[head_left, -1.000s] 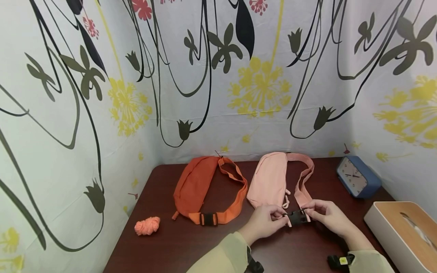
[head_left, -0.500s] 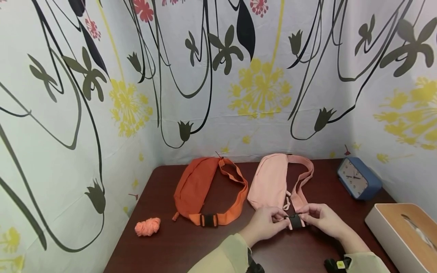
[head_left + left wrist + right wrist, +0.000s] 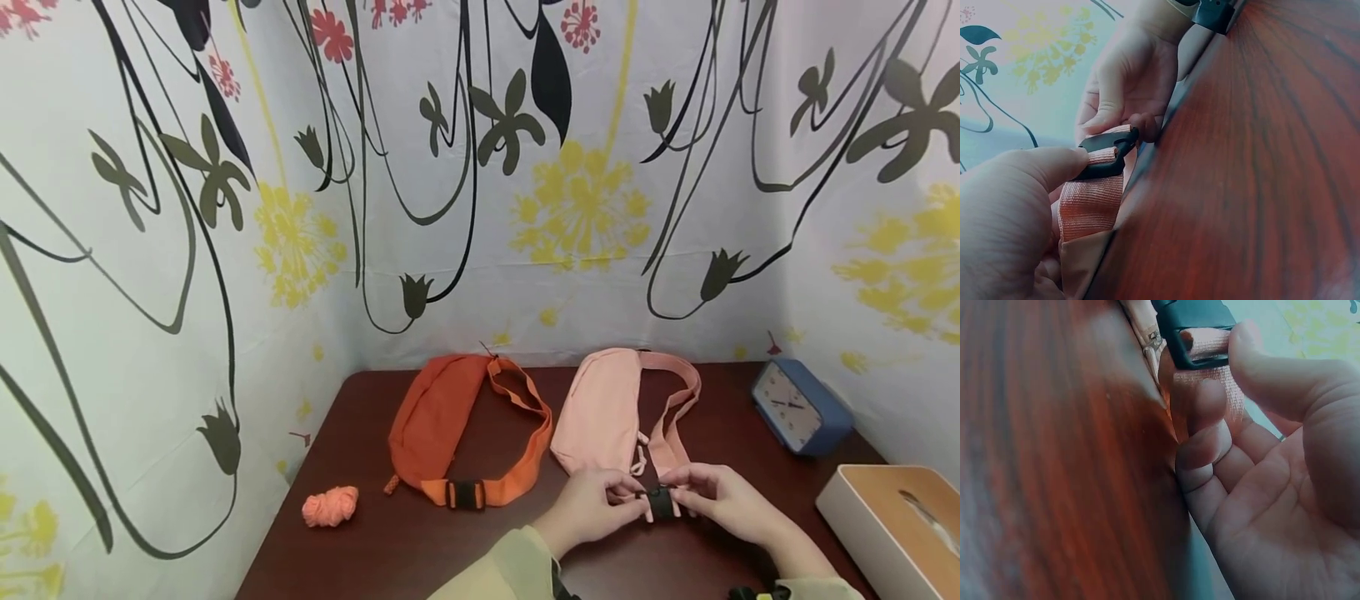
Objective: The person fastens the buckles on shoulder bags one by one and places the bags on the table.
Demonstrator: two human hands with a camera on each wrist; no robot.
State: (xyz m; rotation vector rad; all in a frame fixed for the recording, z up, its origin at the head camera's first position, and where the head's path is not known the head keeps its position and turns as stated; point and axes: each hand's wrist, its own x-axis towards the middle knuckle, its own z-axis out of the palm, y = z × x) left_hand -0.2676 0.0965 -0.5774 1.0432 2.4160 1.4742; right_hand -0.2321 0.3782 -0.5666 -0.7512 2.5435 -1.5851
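Observation:
A pink waist bag lies at the back of the table, its strap looping round to a black side-release buckle at the front. My left hand pinches the buckle's left end between thumb and fingers. At its right end, my right hand pinches the buckle where the strap passes through. In the left wrist view the pink webbing runs through the buckle's frame under my thumb. The right wrist view has my right thumb against the buckle's edge. The two buckle halves sit close together.
An orange waist bag with its black buckle fastened lies left of the pink one. A coil of peach yarn is near the left edge. At the right stand a blue clock and a tissue box with a wooden lid.
My right hand has moved left toward my left hand, and the buckle halves have come together into a shorter piece. The head view has shifted slightly.

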